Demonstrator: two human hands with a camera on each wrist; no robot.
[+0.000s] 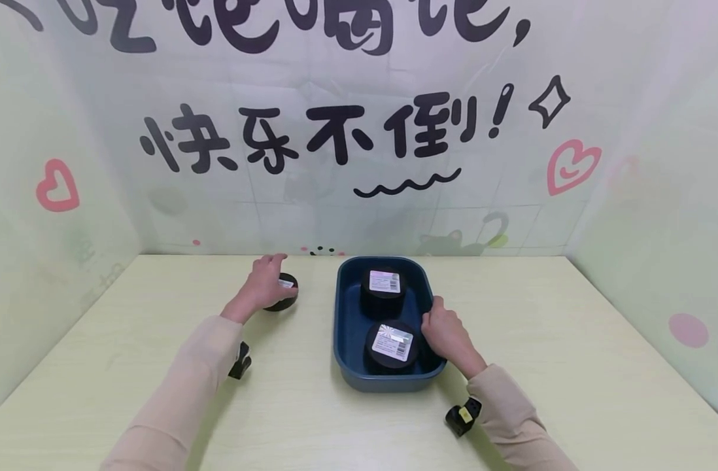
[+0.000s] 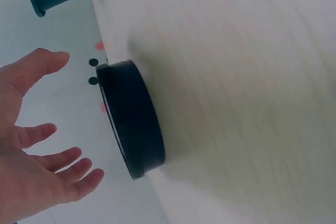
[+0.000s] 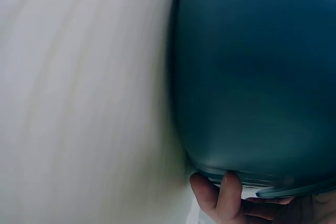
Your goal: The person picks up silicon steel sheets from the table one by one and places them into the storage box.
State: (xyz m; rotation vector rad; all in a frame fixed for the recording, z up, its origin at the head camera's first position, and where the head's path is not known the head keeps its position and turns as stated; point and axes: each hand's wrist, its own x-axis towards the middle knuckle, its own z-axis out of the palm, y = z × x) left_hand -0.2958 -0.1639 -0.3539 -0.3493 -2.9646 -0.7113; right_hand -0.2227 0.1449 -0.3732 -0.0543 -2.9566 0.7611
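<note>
My left hand (image 1: pixel 266 283) hovers over a low, round black container (image 1: pixel 284 302) with a white label on top, left of the blue basin. In the left wrist view the fingers (image 2: pixel 79 183) are spread and bent a little, apart from the black container (image 2: pixel 134 119). My right hand (image 1: pixel 447 330) grips the right rim of the deep blue rectangular basin (image 1: pixel 348 378). Its fingertips (image 3: pixel 229 195) show at the basin's edge in the right wrist view. Inside the basin stand two black round containers, a far one (image 1: pixel 384 304) and a near one (image 1: pixel 372 363), with labels facing up.
The pale wood-grain table (image 1: pixel 300 425) carries the basin. A printed white backdrop (image 1: pixel 312 222) with dark writing rises along the table's far edge, and similar panels stand at both sides. Each wrist wears a black device (image 1: pixel 461 417).
</note>
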